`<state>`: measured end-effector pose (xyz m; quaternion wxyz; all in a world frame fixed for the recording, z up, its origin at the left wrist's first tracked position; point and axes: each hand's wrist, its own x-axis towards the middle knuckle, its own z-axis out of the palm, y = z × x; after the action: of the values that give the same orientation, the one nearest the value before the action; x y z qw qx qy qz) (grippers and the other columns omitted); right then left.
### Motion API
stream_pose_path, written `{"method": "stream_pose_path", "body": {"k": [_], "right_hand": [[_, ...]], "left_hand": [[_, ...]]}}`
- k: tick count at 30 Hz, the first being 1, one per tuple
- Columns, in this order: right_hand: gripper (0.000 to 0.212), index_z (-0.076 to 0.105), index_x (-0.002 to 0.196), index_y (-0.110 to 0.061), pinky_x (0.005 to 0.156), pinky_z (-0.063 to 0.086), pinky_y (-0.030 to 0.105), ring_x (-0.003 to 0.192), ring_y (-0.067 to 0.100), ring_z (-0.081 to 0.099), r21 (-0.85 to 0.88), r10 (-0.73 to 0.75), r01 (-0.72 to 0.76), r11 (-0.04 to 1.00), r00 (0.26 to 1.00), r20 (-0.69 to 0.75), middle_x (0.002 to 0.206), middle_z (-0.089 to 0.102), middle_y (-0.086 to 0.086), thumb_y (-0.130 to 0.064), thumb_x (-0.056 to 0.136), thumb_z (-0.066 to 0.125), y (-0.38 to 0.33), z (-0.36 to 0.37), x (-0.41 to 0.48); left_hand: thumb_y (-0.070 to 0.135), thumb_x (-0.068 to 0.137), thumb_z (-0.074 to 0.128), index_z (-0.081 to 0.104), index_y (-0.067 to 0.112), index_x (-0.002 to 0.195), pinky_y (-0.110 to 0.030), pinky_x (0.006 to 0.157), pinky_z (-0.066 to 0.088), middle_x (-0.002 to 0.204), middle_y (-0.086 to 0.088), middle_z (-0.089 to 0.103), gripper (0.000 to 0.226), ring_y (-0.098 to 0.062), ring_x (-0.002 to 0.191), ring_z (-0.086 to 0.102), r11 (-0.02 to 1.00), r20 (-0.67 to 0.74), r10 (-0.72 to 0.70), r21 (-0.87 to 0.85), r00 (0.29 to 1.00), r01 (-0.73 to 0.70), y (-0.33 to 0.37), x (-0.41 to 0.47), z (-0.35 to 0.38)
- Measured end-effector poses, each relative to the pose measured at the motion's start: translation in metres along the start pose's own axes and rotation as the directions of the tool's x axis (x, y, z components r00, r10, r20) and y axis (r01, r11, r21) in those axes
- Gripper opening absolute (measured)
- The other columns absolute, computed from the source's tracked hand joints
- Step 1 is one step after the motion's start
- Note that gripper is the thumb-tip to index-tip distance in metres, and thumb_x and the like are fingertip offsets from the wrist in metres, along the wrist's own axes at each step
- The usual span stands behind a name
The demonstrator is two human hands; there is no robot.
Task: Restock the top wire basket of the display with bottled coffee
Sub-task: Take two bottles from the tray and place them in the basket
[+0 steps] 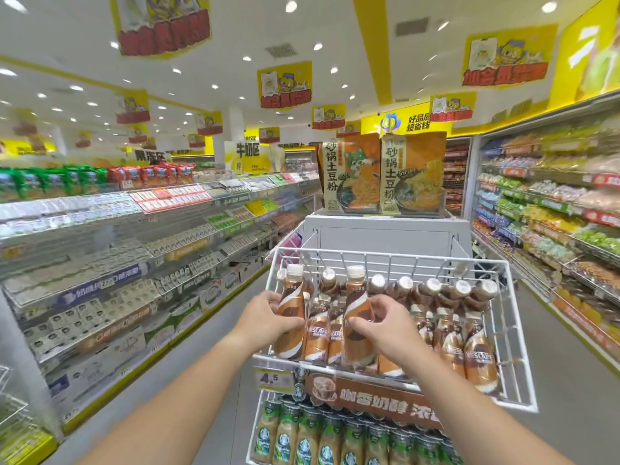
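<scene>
Store aisle. Stocked shelves on the left point(134, 246) and the right point(553, 213), yellow hanging signs point(284, 83) overhead. Behind the top wire basket point(507, 317) is a white display box point(385, 229) with two noodle packs point(382, 172) on top. Under the basket's front edge are a brown banner point(379, 394) and a price tag reading 4.5 point(272, 379). A lower basket of green-label bottles point(335, 437) sits beneath.

Basket is already crowded. A back row of bottles point(432, 290) leans with caps toward the camera, and upright Nescafe bottles point(479, 357) fill the front-right corner. More bottles are packed between the two hands.

Left hand point(268, 317): grip closed, fingers wrapped round the left bottle point(291, 297), which is upright at the basket's front-left corner. Right hand point(379, 327): grip closed, thumb and fingers curled on the second bottle point(357, 303), upright near the front edge, left of centre.

Both bottles: brown-and-white swirl label, cream cap, dark coffee visible at the neck.
</scene>
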<state>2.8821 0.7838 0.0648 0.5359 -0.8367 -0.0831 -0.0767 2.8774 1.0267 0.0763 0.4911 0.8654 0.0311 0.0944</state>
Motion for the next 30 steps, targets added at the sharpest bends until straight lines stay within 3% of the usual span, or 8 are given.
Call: {"method": "stream_pose_path", "body": {"k": [5,7,9,12,16,20,24,30], "right_hand": [[0.024,0.063,0.092,-0.030,0.083,0.057,0.036,0.088,0.011,0.068,-0.004,0.130,-0.130,0.991,0.991,-0.018,0.097,0.072,-0.008,-0.033,0.076,0.080,0.012,0.055,0.027],[0.030,0.067,0.092,-0.027,0.081,0.059,0.040,0.085,0.012,0.070,-0.002,0.174,-0.174,0.985,0.984,-0.030,0.094,0.074,-0.007,-0.041,0.068,0.079,0.020,0.073,0.039],[0.041,0.068,0.094,-0.028,0.080,0.060,0.040,0.082,0.011,0.071,0.011,0.216,-0.216,0.976,0.975,-0.058,0.094,0.074,-0.008,-0.051,0.061,0.077,0.027,0.085,0.051],[0.023,0.066,0.094,-0.026,0.055,0.053,0.014,0.062,-0.004,0.066,0.010,0.235,-0.235,0.972,0.969,-0.072,0.087,0.071,-0.011,-0.035,0.077,0.078,0.025,0.095,0.057],[0.016,0.065,0.097,-0.026,0.041,0.038,0.004,0.058,-0.004,0.061,0.017,0.234,-0.233,0.972,0.971,-0.057,0.084,0.067,-0.015,-0.030,0.084,0.075,0.035,0.103,0.068],[0.025,0.069,0.098,-0.019,0.052,0.059,0.028,0.061,0.007,0.072,0.030,0.309,-0.308,0.951,0.950,-0.039,0.084,0.075,-0.005,-0.035,0.080,0.076,0.039,0.114,0.075],[0.064,0.067,0.113,-0.019,0.058,0.061,0.030,0.074,0.012,0.074,0.040,0.316,-0.314,0.948,0.948,-0.034,0.102,0.075,-0.002,-0.057,0.062,0.073,0.049,0.123,0.084],[0.021,0.072,0.083,-0.019,0.067,0.063,0.045,0.064,0.018,0.074,0.000,0.303,-0.303,0.953,0.952,-0.035,0.074,0.077,-0.001,-0.039,0.079,0.073,0.042,0.126,0.084]], "left_hand": [[0.032,0.075,0.088,0.046,0.013,0.140,-0.018,0.074,0.046,0.136,-0.006,0.056,0.080,-0.014,0.105,0.056,1.000,0.044,-0.008,0.022,0.999,0.007,-0.034,0.040,0.011],[0.033,0.076,0.086,0.047,0.013,0.139,-0.026,0.087,0.050,0.129,-0.002,0.060,0.077,-0.013,0.105,0.058,1.000,0.051,-0.012,0.028,0.999,0.011,-0.044,0.050,0.017],[0.030,0.080,0.083,0.050,0.012,0.135,-0.024,0.083,0.051,0.110,0.007,0.063,0.067,-0.009,0.095,0.062,1.000,0.066,-0.021,-0.003,0.998,0.021,-0.053,0.058,0.024],[0.023,0.082,0.081,0.053,0.010,0.130,-0.022,0.077,0.052,0.097,0.011,0.065,0.056,-0.005,0.086,0.065,0.999,0.067,-0.038,-0.033,0.997,0.040,-0.058,0.066,0.029],[0.020,0.085,0.078,0.055,0.017,0.129,-0.024,0.083,0.047,0.096,0.015,0.059,0.050,-0.009,0.089,0.061,0.999,0.042,-0.042,-0.011,0.998,0.042,-0.065,0.071,0.036],[0.018,0.089,0.073,0.061,0.014,0.120,-0.025,0.080,0.049,0.095,0.018,0.063,0.033,-0.006,0.086,0.061,0.999,-0.006,-0.050,0.003,0.999,0.050,-0.073,0.075,0.043],[0.021,0.093,0.070,0.045,0.011,0.145,-0.026,0.096,0.039,0.140,-0.002,0.056,0.058,-0.020,0.128,0.052,0.997,-0.031,-0.065,0.031,0.997,0.066,-0.076,0.076,0.041],[0.020,0.096,0.064,0.041,0.010,0.147,-0.024,0.097,0.035,0.146,-0.008,0.052,0.057,-0.023,0.134,0.048,0.995,-0.021,-0.055,0.076,0.998,0.057,-0.079,0.079,0.044]]}}
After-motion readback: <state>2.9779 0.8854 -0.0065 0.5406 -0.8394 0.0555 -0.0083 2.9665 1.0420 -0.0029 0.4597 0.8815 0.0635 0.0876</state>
